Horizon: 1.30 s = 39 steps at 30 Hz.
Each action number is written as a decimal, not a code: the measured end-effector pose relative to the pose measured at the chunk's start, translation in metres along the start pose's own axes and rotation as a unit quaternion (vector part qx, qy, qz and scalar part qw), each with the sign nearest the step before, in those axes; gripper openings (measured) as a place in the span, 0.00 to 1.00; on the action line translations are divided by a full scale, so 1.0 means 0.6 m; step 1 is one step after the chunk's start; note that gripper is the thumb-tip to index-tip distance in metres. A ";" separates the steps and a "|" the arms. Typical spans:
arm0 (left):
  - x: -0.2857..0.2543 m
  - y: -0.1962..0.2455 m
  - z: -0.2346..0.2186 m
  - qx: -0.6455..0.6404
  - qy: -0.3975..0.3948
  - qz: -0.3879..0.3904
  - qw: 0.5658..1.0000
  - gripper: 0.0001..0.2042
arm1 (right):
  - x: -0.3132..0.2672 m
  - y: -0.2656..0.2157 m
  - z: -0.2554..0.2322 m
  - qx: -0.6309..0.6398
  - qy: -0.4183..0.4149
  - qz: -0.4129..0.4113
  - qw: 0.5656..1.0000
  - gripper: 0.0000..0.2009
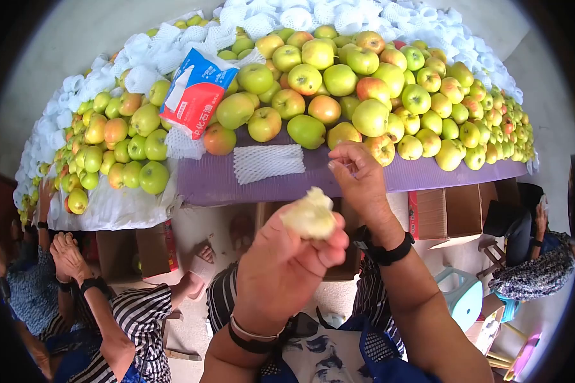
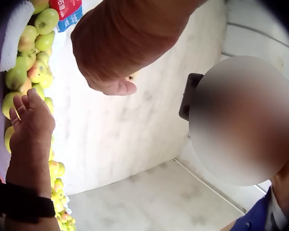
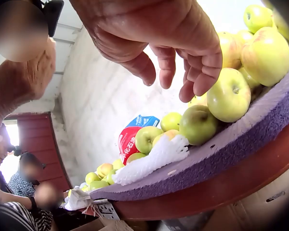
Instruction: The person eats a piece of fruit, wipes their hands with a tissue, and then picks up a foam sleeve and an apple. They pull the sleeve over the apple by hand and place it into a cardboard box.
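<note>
My left hand (image 1: 281, 271) is raised in front of my chest, gripping a bitten apple (image 1: 311, 217) whose pale, ragged flesh faces up. Most of that apple is hidden in the left wrist view behind the left hand (image 2: 127, 43). My right hand (image 1: 363, 182) hovers at the table's front edge near the apples (image 1: 369, 117), fingers loosely bent. The right wrist view shows nothing between the fingers of this right hand (image 3: 159, 33). Left of it, a white foam net sleeve (image 1: 268, 163) lies flat on the purple table padding (image 1: 211, 175).
A red and blue packet (image 1: 198, 92) lies on the apple pile. White foam nets (image 1: 415, 22) are heaped along the back. Cardboard boxes (image 1: 460, 207) stand below the table edge. Other people sit at left and right, and a light blue stool (image 1: 460, 300) is at lower right.
</note>
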State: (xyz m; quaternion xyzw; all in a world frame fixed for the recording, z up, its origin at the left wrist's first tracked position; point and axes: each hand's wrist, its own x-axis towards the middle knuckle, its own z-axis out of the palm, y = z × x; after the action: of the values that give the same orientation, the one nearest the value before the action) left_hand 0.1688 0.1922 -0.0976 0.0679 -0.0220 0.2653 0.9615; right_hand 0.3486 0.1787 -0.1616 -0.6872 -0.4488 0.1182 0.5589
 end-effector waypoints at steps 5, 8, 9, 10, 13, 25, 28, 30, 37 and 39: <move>0.006 0.011 -0.023 -0.029 0.098 0.007 0.995 0.19 | -0.002 0.000 0.002 -0.014 -0.007 -0.004 1.000 0.07; 0.009 0.011 -0.031 -0.053 0.094 -0.005 0.994 0.19 | -0.002 0.003 0.002 -0.010 -0.003 -0.003 1.000 0.07; 0.012 0.011 -0.030 -0.048 0.081 -0.007 0.996 0.19 | 0.000 0.002 0.002 -0.010 -0.004 -0.006 1.000 0.07; 0.016 0.010 -0.029 -0.044 0.069 -0.010 0.997 0.18 | 0.000 0.000 0.002 -0.009 -0.004 -0.008 1.000 0.07; 0.016 0.008 -0.021 -0.044 0.042 -0.035 0.997 0.20 | -0.001 0.002 0.000 -0.007 -0.006 -0.007 1.000 0.07; -0.025 -0.009 0.059 0.068 -0.345 -0.169 0.921 0.16 | -0.002 0.002 0.001 -0.002 -0.016 0.002 1.000 0.07; -0.039 -0.032 0.077 0.022 -0.330 -0.121 0.936 0.16 | -0.005 0.003 0.003 -0.008 -0.021 0.001 1.000 0.07; -0.042 -0.030 0.085 0.008 -0.313 -0.122 0.942 0.17 | -0.007 0.004 0.003 -0.013 -0.024 0.005 1.000 0.07; -0.031 -0.034 0.062 0.004 -0.349 -0.094 0.932 0.14 | -0.007 0.004 0.003 0.001 -0.023 0.036 0.999 0.07; -0.026 -0.005 0.058 0.084 -0.341 -0.119 0.929 0.15 | -0.003 0.004 0.005 0.007 -0.022 0.026 0.999 0.06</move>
State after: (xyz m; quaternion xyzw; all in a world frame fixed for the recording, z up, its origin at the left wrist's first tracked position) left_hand 0.1566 0.1765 -0.0645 0.2370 -0.3176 0.1110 0.9114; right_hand 0.3466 0.1794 -0.1654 -0.6919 -0.4424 0.1506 0.5503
